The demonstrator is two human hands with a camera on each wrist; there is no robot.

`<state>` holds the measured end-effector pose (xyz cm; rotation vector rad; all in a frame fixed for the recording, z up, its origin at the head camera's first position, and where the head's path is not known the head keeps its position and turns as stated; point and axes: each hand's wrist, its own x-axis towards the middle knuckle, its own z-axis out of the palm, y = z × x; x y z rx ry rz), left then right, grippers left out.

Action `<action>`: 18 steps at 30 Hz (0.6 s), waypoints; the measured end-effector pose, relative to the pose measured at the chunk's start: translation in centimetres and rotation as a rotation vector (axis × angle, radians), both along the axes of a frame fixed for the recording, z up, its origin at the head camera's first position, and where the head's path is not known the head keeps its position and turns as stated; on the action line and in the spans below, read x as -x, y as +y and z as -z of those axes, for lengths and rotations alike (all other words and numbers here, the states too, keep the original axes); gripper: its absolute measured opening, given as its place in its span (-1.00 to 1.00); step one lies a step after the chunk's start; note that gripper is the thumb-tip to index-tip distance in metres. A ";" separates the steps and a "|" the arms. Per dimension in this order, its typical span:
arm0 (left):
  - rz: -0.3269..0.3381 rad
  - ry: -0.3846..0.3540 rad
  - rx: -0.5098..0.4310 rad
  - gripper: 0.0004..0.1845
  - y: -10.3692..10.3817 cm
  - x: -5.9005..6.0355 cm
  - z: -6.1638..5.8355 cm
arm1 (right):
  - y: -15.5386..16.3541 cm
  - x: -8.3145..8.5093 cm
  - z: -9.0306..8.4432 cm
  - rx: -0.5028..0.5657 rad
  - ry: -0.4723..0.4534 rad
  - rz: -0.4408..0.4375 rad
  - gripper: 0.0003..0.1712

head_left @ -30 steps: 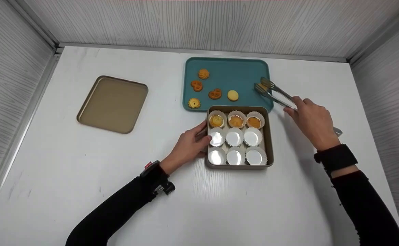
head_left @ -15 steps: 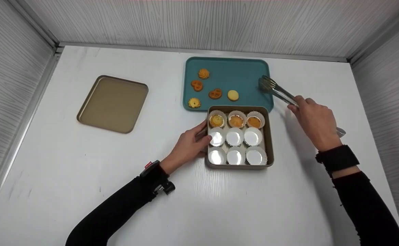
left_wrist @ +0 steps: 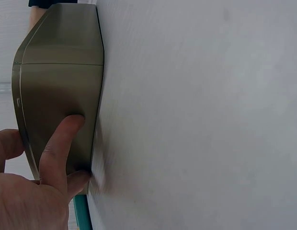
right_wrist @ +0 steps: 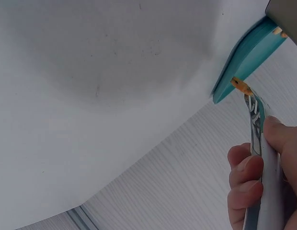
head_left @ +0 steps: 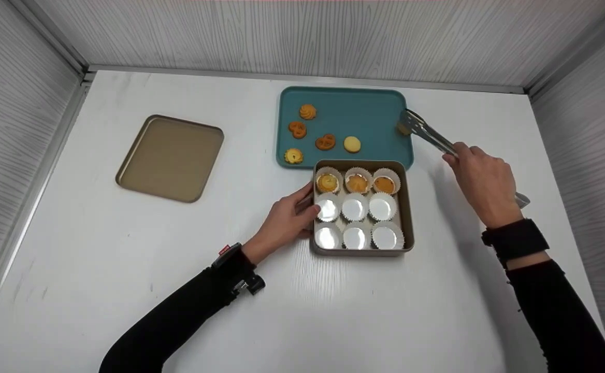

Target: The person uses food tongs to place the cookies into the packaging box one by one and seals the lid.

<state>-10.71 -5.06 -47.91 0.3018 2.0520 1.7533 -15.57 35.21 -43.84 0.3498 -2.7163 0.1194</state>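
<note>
My right hand (head_left: 484,181) grips metal tongs (head_left: 429,132), fingers curled round the handles. Between the tong tips, over the right edge of the teal tray (head_left: 375,109), is a small orange-brown cookie (right_wrist: 241,86), clearest in the right wrist view. My left hand (head_left: 284,223) holds the left wall of a square metal tin (head_left: 410,217), thumb over the rim and fingers against the outside, as the left wrist view shows. Inside stand rows of white paper cups (head_left: 355,207); the far row holds cookies (head_left: 358,183), the other cups are bare.
On the tray lie a swirl cookie (head_left: 307,111), pretzel-shaped cookies (head_left: 297,129), a pale round cookie (head_left: 352,144) and a flower-shaped cookie (head_left: 293,156). A flat tan metal lid (head_left: 170,158) lies at the left. Panel walls (head_left: 302,41) border the white table.
The tong tips have closed on the cookie at the tray's right side, and the right hand has drawn slightly right with it. The left hand and the tin stay in place.
</note>
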 end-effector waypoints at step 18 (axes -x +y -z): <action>-0.004 -0.007 0.005 -0.27 0.0 0.0 0.0 | 0.2 -0.5 -0.4 0.041 0.004 -0.001 -0.67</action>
